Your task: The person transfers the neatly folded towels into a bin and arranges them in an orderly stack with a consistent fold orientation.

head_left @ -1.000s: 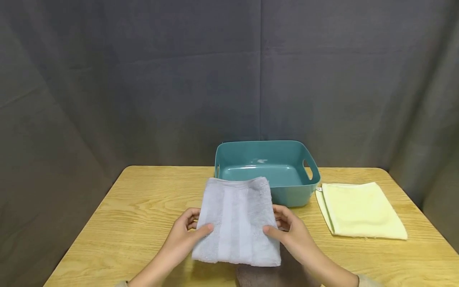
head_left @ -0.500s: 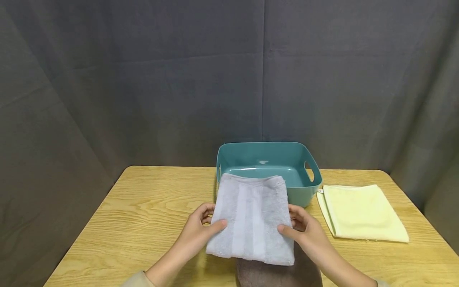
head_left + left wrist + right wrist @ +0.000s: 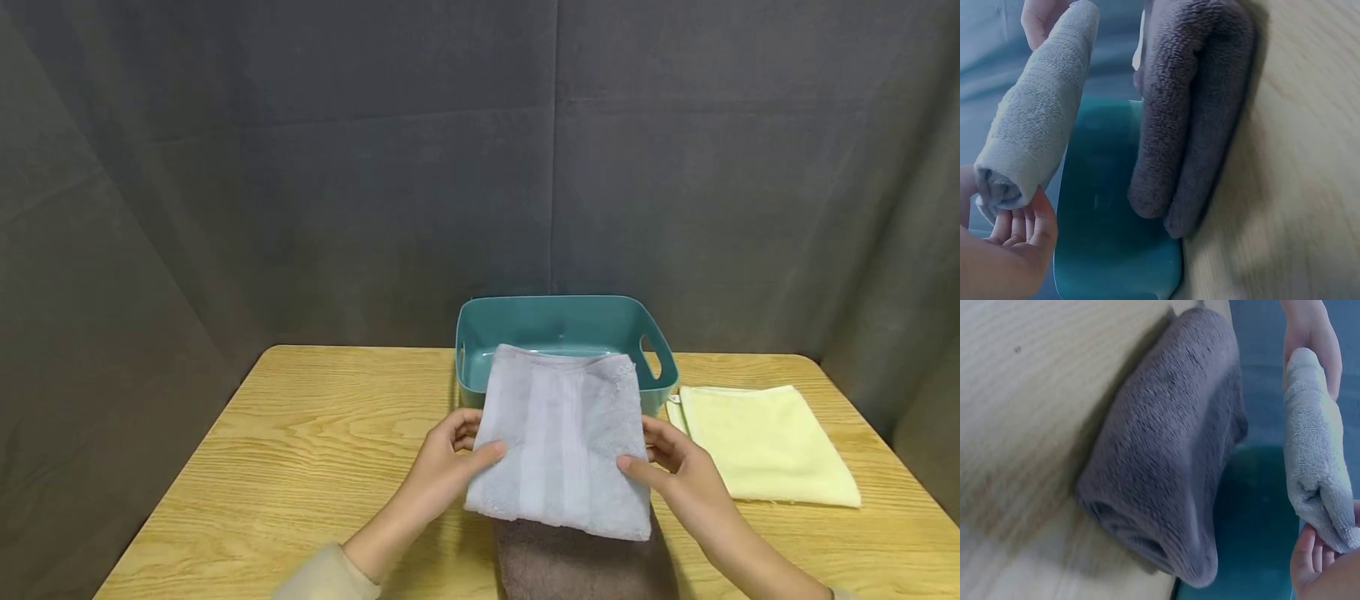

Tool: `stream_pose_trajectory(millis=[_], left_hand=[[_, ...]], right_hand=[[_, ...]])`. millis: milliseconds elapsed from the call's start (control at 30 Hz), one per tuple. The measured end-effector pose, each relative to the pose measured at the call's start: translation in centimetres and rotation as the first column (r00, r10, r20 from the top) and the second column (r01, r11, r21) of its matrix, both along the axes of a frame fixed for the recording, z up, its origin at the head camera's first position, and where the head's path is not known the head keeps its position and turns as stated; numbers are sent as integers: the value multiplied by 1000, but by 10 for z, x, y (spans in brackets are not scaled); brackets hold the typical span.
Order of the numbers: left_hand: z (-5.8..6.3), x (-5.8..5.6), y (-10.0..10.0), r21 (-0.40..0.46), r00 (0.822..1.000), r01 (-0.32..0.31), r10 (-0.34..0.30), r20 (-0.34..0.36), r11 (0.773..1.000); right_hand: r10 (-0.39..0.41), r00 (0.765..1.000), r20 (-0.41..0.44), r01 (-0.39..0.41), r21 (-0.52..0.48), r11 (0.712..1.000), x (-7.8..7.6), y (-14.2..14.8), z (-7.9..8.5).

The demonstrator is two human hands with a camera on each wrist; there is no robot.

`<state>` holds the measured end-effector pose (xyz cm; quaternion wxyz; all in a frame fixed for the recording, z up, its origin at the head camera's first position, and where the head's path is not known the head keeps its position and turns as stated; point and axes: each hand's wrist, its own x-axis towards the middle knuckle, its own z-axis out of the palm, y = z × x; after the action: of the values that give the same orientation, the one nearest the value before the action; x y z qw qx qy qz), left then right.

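A folded light grey towel (image 3: 558,442) with paler stripes is held up in front of the basket. My left hand (image 3: 450,458) pinches its left edge, thumb on top and fingers beneath. On the opposite edge my right hand (image 3: 678,471) grips it the same way. Both wrist views show the towel's thick folded layers, raised off the table. Below it lies a folded brown towel (image 3: 585,567), partly covered by the grey one in the head view. Behind stands a teal basket (image 3: 555,312) with handle holes, its front wall mostly hidden by the grey towel.
A folded pale yellow towel (image 3: 772,450) with a small white tag lies at the right of the wooden table (image 3: 300,467), close to the basket's right side. A dark grey curtain (image 3: 405,183) hangs behind the table and along its sides.
Both hands have carried the grey towel to the right and farther forward, so it overlaps the basket's front more. More of the brown towel shows below it.
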<state>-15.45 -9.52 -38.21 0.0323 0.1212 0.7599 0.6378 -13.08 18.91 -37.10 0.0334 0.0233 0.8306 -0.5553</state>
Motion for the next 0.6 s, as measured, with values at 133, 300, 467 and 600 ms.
stream_pose_trajectory(millis=[133,300,467,600], left_hand=[[2,-3,5,32,1000,14,-14,0,999],[4,-6,9,45,1000,25,-24,-13,999],[5,-8,12,54,999,28,-27,-17,998],[5,-10,15,64,1000,7,-6,-16,998]], right_hand=[[-12,1000,-3,13,22,1000,-1,7,4],[-20,1000,-17,21,47,999,-2,11,6],[-23,998,-60,27,65,998,-4,13,7],[-20,996,-91,26,68,997,-8,14,9]])
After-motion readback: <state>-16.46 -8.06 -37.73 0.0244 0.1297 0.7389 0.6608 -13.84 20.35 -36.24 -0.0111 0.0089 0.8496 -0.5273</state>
